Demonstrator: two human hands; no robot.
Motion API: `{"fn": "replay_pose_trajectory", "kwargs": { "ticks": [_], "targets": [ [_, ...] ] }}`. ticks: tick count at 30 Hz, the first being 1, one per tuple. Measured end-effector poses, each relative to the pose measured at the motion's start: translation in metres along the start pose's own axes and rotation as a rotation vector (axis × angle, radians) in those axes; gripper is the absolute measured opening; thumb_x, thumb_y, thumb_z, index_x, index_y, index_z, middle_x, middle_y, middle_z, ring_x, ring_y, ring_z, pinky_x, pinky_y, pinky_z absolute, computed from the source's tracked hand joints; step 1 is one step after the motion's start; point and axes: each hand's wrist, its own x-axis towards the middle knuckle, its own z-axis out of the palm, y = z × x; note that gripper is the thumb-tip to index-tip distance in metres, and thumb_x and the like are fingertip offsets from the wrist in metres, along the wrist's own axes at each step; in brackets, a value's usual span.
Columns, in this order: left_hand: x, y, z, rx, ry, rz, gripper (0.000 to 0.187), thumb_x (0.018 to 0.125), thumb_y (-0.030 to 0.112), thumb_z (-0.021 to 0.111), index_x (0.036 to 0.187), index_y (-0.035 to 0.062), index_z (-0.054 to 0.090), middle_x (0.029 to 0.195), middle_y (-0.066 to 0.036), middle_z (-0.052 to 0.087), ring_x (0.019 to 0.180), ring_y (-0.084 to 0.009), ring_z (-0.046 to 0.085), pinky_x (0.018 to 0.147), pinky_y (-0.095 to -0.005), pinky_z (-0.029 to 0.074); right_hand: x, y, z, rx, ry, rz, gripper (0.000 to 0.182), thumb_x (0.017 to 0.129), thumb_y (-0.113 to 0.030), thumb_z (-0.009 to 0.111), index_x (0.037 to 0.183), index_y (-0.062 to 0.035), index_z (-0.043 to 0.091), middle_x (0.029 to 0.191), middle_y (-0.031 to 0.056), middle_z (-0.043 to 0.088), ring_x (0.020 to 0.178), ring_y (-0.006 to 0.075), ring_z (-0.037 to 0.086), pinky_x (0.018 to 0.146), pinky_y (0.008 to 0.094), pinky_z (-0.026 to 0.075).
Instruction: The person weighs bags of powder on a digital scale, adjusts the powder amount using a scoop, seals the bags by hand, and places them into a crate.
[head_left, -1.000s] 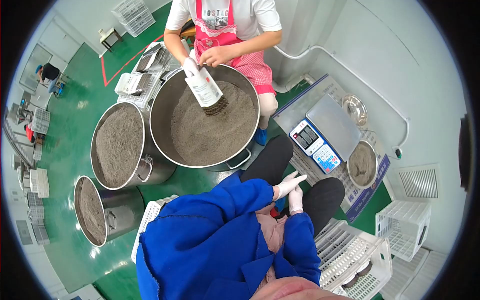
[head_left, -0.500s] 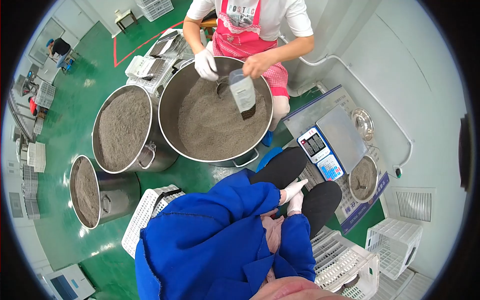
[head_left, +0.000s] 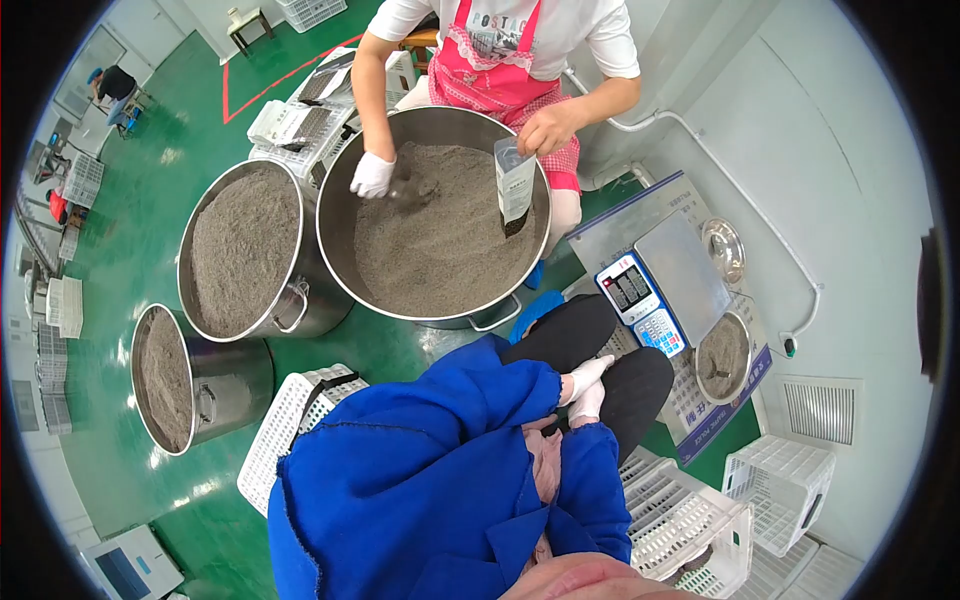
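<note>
My left hand (head_left: 590, 376), in a white glove, lies over my right hand (head_left: 587, 405) at my lap, its fingers stretched out flat. The right glove touches it from below, and its fingertips are hidden. Neither hand shows an object in it. Just left of them is my blue sleeve (head_left: 470, 390), and beneath them are my dark trousers (head_left: 640, 395). Ahead, a wide steel pot (head_left: 335, 262) holds grey-brown granular material (head_left: 440, 240). A co-worker's bare hand (head_left: 548, 130) holds a clear labelled bag (head_left: 515, 185) over it; their gloved hand (head_left: 373, 175) is at the pot's left side.
Two more steel pots (head_left: 300, 312) (head_left: 235, 390) of the material stand at left. A digital scale (head_left: 640, 300) and a round bowl (head_left: 742, 385) are at right. White crates stand beside me (head_left: 275, 450) (head_left: 740, 530). Packed bags (head_left: 295, 125) lie at upper left.
The co-worker's gloved hand has moved left across the pot, and the bag has shifted right and stands more upright. My left fingers lie closer over my right hand.
</note>
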Motion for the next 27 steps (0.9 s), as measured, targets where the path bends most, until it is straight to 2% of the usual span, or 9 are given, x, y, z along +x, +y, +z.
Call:
{"fn": "replay_pose_trajectory", "kwargs": {
  "ticks": [7,11,15,21,24,27],
  "targets": [
    [-0.015,0.002,0.003,-0.045,0.057,0.035,0.066,0.096,0.056,0.046,0.143,0.0079,0.049,0.151,-0.018,0.044,0.140,-0.0349,0.038,0.117,-0.0425,0.027,-0.002,-0.001,-0.001,-0.057,0.005,0.005,0.042,0.102,-0.029,0.048,0.131,-0.0001,0.058,0.121,0.0107,0.066,0.107,0.0199,0.063,0.090,0.0324,0.048],
    [0.005,-0.005,0.004,-0.059,-0.021,-0.005,0.064,0.098,0.055,0.045,0.141,0.0084,0.051,0.150,-0.017,0.045,0.139,-0.0352,0.040,0.116,-0.0427,0.028,-0.005,-0.003,-0.005,-0.092,0.009,0.009,0.042,0.102,-0.029,0.048,0.131,-0.0004,0.059,0.120,0.0106,0.066,0.107,0.0199,0.063,0.090,0.0324,0.048],
    [0.058,-0.048,0.026,0.045,0.049,0.060,0.057,0.100,0.051,0.042,0.137,0.0096,0.054,0.147,-0.018,0.048,0.137,-0.0358,0.042,0.114,-0.0439,0.031,-0.004,-0.001,-0.009,-0.068,0.010,-0.002,0.041,0.102,-0.030,0.048,0.130,-0.0018,0.059,0.119,0.0100,0.066,0.105,0.0201,0.063,0.089,0.0328,0.048],
    [0.031,-0.033,0.018,0.128,0.097,0.130,0.052,0.100,0.047,0.042,0.132,0.0100,0.057,0.141,-0.021,0.052,0.132,-0.0394,0.046,0.110,-0.0463,0.035,-0.001,0.004,-0.014,-0.033,-0.006,-0.002,0.039,0.101,-0.031,0.048,0.127,-0.0038,0.061,0.116,0.0093,0.066,0.103,0.0206,0.063,0.087,0.0334,0.049],
    [0.014,-0.024,0.013,0.067,0.019,0.154,0.052,0.100,0.046,0.044,0.130,0.0071,0.059,0.139,-0.023,0.053,0.130,-0.0404,0.048,0.110,-0.0459,0.035,0.002,0.007,-0.015,-0.017,-0.014,0.002,0.039,0.101,-0.031,0.048,0.126,-0.0048,0.061,0.115,0.0089,0.066,0.102,0.0208,0.063,0.086,0.0337,0.049],
    [0.036,-0.035,0.012,0.065,0.031,0.058,0.052,0.099,0.045,0.046,0.128,0.0042,0.060,0.137,-0.026,0.054,0.129,-0.0402,0.049,0.109,-0.0455,0.036,0.005,0.008,-0.015,-0.002,-0.025,0.009,0.038,0.101,-0.032,0.048,0.124,-0.0058,0.062,0.114,0.0085,0.066,0.101,0.0210,0.063,0.085,0.0340,0.049]
  ]
}}
